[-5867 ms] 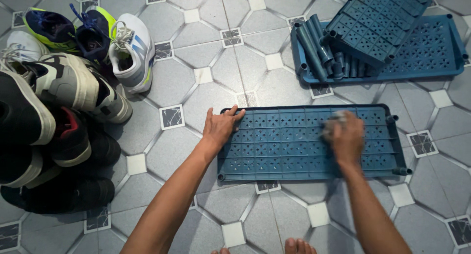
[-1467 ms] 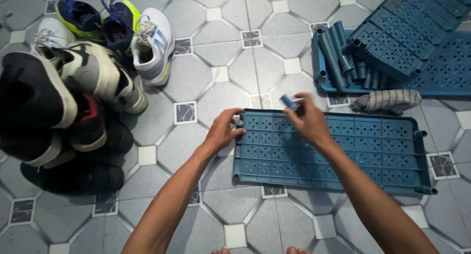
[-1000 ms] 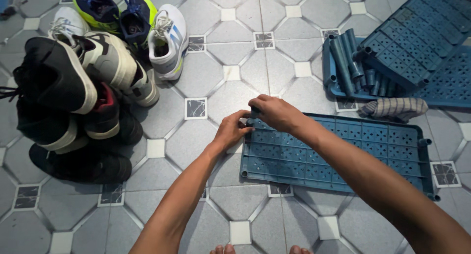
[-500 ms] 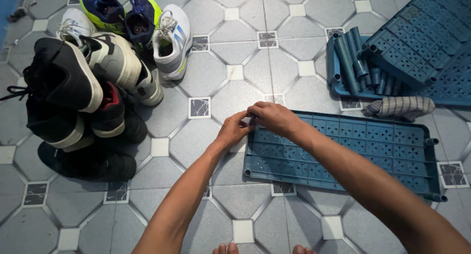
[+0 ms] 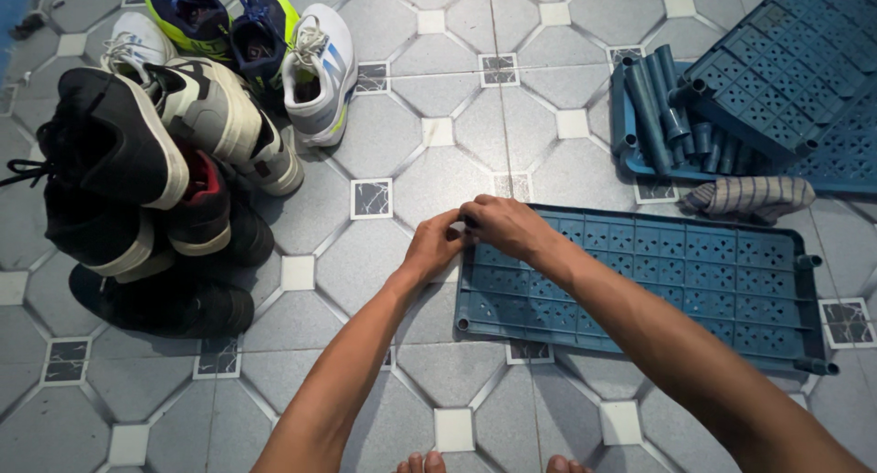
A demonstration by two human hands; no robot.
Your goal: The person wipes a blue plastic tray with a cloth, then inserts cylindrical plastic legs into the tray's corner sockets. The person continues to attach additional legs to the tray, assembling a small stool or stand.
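A blue perforated plastic shelf panel [image 5: 694,281] lies flat on the tiled floor in front of me. Both hands meet at its far left corner. My left hand [image 5: 433,244] pinches the corner's edge with curled fingers. My right hand [image 5: 502,224] reaches across from the right and closes over the same corner; a small blue piece seen in its fingers earlier is hidden now. A striped grey cloth [image 5: 751,197] lies just beyond the panel's far edge.
A pile of shoes [image 5: 155,162] fills the left side of the floor. At the top right, more blue shelf panels [image 5: 795,71] are stacked with several blue tubes [image 5: 662,107]. My toes [image 5: 425,462] show at the bottom edge.
My right hand left the cloth beside the panel, picked up a small blue piece and carried it left to the panel's far left corner, where my left hand also shifted.
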